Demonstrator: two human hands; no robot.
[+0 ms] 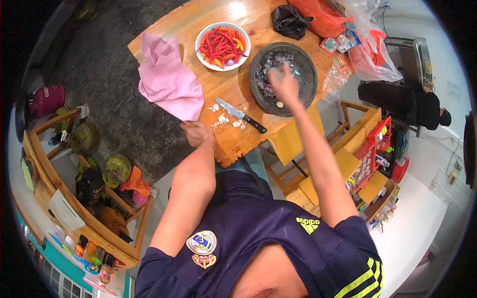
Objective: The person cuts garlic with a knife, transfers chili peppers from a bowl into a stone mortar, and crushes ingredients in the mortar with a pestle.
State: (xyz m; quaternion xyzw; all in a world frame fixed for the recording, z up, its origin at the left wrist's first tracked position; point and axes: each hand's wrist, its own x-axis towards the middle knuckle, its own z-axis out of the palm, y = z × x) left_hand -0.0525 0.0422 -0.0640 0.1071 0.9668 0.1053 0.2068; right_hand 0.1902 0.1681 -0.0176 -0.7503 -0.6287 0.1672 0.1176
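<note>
My right hand [284, 85] is over a dark stone mortar [310, 74], its fingers closed and blurred; what they hold cannot be made out. Chopped purple onion [266, 74] lies in the mortar, with a pale clove [279, 105] near its lower edge. At the table's edge, beside a pink cloth [171, 79], is my left hand [197, 133], fingers curled near the cloth's lower corner. A knife [241, 115] with a black handle lies between the hands, among white garlic peels [221, 119]. Above it stands a white bowl [200, 58] of red and orange chillies [223, 44].
A black plastic bag [290, 22], an orange bag [318, 17] and clear plastic [338, 77] lie on the wooden table [198, 15]. A yellow stool [298, 136] is beneath its near edge. Another person [407, 102] is at the right. Wooden shelves [89, 218] are at the left.
</note>
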